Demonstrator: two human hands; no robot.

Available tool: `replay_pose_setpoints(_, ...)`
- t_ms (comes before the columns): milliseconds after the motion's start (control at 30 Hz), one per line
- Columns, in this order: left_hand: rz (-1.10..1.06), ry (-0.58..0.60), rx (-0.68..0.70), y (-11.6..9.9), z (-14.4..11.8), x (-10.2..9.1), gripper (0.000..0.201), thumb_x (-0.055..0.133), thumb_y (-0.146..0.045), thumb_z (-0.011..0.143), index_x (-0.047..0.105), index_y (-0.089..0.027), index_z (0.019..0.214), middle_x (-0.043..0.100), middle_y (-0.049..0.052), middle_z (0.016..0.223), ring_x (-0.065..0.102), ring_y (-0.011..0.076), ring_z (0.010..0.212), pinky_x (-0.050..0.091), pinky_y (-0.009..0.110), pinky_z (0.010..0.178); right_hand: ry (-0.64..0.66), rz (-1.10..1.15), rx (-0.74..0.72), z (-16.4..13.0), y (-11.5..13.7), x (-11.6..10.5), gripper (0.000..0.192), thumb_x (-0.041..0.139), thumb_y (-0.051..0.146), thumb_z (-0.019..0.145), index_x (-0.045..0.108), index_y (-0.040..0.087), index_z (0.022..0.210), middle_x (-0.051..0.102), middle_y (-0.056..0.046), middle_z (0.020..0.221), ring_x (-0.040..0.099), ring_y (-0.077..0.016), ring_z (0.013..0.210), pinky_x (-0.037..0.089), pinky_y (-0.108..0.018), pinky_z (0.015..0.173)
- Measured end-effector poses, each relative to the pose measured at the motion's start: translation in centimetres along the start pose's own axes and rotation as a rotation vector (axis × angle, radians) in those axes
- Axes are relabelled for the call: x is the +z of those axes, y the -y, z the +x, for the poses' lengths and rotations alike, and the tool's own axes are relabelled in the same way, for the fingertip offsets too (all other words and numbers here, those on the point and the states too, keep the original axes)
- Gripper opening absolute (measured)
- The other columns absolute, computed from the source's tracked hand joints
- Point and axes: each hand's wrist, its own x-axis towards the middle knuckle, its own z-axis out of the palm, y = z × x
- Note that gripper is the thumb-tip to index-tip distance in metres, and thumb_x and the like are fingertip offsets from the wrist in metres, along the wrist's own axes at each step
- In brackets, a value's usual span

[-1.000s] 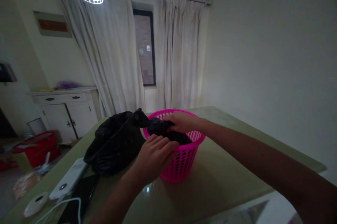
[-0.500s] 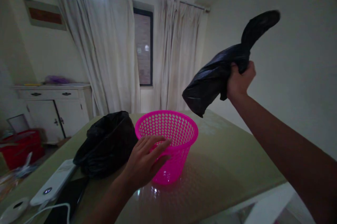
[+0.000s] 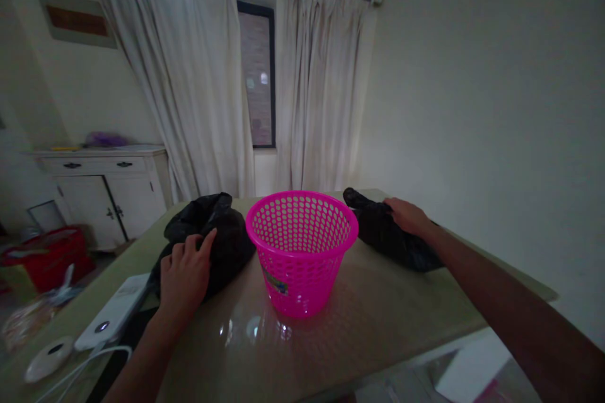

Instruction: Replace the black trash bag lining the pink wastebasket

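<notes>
A pink perforated plastic basket [image 3: 302,277] stands upright in the middle of the table, its inside bare. To its left lies a crumpled black plastic bag [image 3: 229,258], bulky and rounded. My left hand [image 3: 184,270] is in front of that bag, fingers apart and slightly bent; whether they touch it I cannot tell. Right of the basket, a bundled black plastic bag [image 3: 394,242] rests on the table. My right hand [image 3: 410,217] is closed on its upper side, with the fingertips partly hidden.
The table [image 3: 378,327] has a glossy top that reflects the lamps. At its left lie a white power bank [image 3: 113,315], a white rounded device [image 3: 50,359] and a cable, beside a dark flat object. A white cabinet [image 3: 85,201] and a red container [image 3: 57,258] stand beyond.
My right hand has come down with its black bag from the air onto the table, right of the basket. My left hand has moved left, from the basket's rim to the other bag.
</notes>
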Motion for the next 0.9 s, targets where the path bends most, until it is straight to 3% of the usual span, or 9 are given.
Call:
replay_pose_setpoints(100,-0.045,0.001,-0.056,0.8,0.9,-0.8,0.051,0.033,-0.025,0.108,0.073,-0.018,0.139,0.074,0.020,0.125,0.066,0.0414,0.116,0.051,0.052,0.090,0.124,0.018,-0.075,-0.2,1.0,2.2,0.039,0.057,0.018,0.099,0.068,0.013,0.136,0.071,-0.025,0.136,0.069,-0.0370,0.126,0.052,-0.046,0.102)
replay_pose_setpoints(233,-0.319,-0.108,-0.298,2.2,4.1,-2.3,0.050,0.038,-0.041,0.107,0.078,-0.014,0.122,0.077,0.023,0.118,0.070,0.0429,0.109,0.052,0.053,0.089,0.160,0.091,-0.137,0.8,2.6,1.5,0.069,0.078,0.034,0.088,0.060,0.013,0.151,0.065,-0.024,0.147,0.065,-0.0401,0.135,0.052,-0.049,0.111)
replay_pose_setpoints(333,-0.576,-0.310,-0.527,4.0,7.3,-3.8,0.039,0.050,-0.042,0.100,0.078,-0.014,0.106,0.077,0.018,0.100,0.069,0.0385,0.098,0.051,0.051,0.087,0.020,0.166,-0.184,1.6,3.6,-0.6,0.062,0.076,0.042,0.091,0.064,0.018,0.147,0.065,-0.022,0.147,0.067,-0.0373,0.132,0.053,-0.051,0.111)
replay_pose_setpoints(467,-0.698,-0.543,-0.660,6.1,10.7,-6.7,0.037,0.042,-0.039,0.105,0.070,-0.017,0.096,0.071,0.006,0.085,0.063,0.0267,0.093,0.047,0.042,0.080,-0.224,0.295,-0.263,1.3,5.2,-4.3,0.047,0.067,0.047,0.099,0.069,0.018,0.136,0.070,-0.019,0.134,0.072,-0.0332,0.117,0.056,-0.051,0.108)
replay_pose_setpoints(533,-0.839,-0.753,-0.574,6.0,11.6,-8.8,0.040,0.041,-0.044,0.107,0.068,-0.020,0.089,0.071,0.002,0.086,0.062,0.0254,0.098,0.043,0.043,0.082,-0.350,0.349,-0.291,0.6,6.6,-6.0,0.046,0.065,0.050,0.100,0.070,0.017,0.133,0.071,-0.018,0.128,0.072,-0.0330,0.113,0.057,-0.053,0.107)
replay_pose_setpoints(600,-0.984,-0.861,-0.357,4.7,12.1,-11.4,0.039,0.045,-0.047,0.105,0.068,-0.021,0.086,0.074,0.001,0.091,0.065,0.0259,0.102,0.041,0.046,0.082,-0.461,0.410,-0.315,-0.2,8.6,-7.6,0.048,0.066,0.055,0.101,0.071,0.018,0.131,0.071,-0.017,0.124,0.072,-0.0323,0.108,0.058,-0.053,0.103)
replay_pose_setpoints(667,-1.041,-0.902,-0.286,2.2,12.4,-14.1,0.038,0.045,-0.042,0.105,0.066,-0.018,0.085,0.069,0.001,0.087,0.062,0.0206,0.095,0.039,0.045,0.080,-0.538,0.475,-0.357,-1.0,11.3,-8.9,0.053,0.066,0.061,0.101,0.070,0.020,0.133,0.070,-0.016,0.125,0.072,-0.0316,0.106,0.059,-0.053,0.100)
replay_pose_setpoints(767,-1.074,-0.775,-0.139,-2.7,12.6,-17.8,0.035,0.042,-0.037,0.106,0.062,-0.019,0.083,0.057,-0.004,0.081,0.057,0.0132,0.088,0.035,0.040,0.077,-0.589,0.545,-0.442,-1.9,15.8,-10.0,0.072,0.071,0.070,0.095,0.061,0.021,0.148,0.065,-0.018,0.136,0.070,-0.0332,0.113,0.058,-0.054,0.106)
replay_pose_setpoints(900,-1.092,-0.682,0.174,-8.7,11.7,-21.0,0.031,0.047,-0.034,0.107,0.066,-0.019,0.088,0.064,-0.002,0.084,0.064,0.0158,0.089,0.046,0.034,0.086,-0.652,0.570,-0.427,-1.7,20.3,-9.9,0.090,0.076,0.063,0.093,0.044,0.019,0.164,0.057,-0.022,0.151,0.068,-0.0360,0.121,0.056,-0.054,0.109)
